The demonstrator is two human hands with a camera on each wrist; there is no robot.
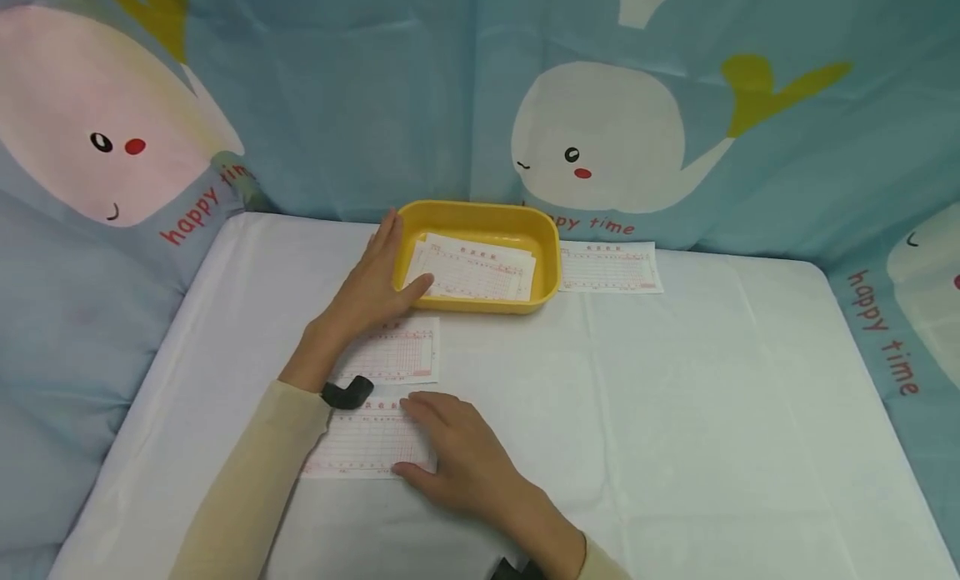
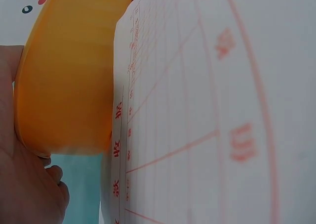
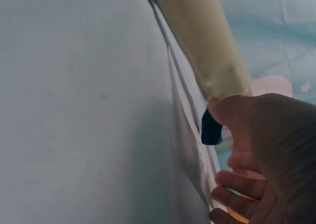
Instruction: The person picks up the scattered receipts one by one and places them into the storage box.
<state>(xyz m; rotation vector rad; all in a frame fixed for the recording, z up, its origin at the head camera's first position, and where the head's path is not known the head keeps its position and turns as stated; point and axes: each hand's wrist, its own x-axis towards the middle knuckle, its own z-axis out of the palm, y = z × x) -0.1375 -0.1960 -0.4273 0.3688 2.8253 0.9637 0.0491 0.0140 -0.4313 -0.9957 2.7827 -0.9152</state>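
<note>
A yellow tray (image 1: 480, 307) stands at the back of the table with several printed paper slips (image 1: 480, 267) lying inside. My left hand (image 1: 375, 284) holds its left front corner, thumb over the rim and fingers along the outer left side; the left wrist view shows this hand (image 2: 27, 169) against the tray wall (image 2: 69, 85). Below my left hand lies a slip (image 1: 417, 351) with red print, partly covered by that arm. Nearer the front is another slip (image 1: 360, 451). My right hand (image 1: 472, 459) is over its right edge, thumb and fingers apart, gripping nothing.
Another red-printed slip (image 1: 611, 267) lies right of the tray, its left end hidden by the tray. A white cloth (image 1: 712, 413) covers the table. Blue curtains (image 1: 360, 105) with whale pictures stand behind and at both sides.
</note>
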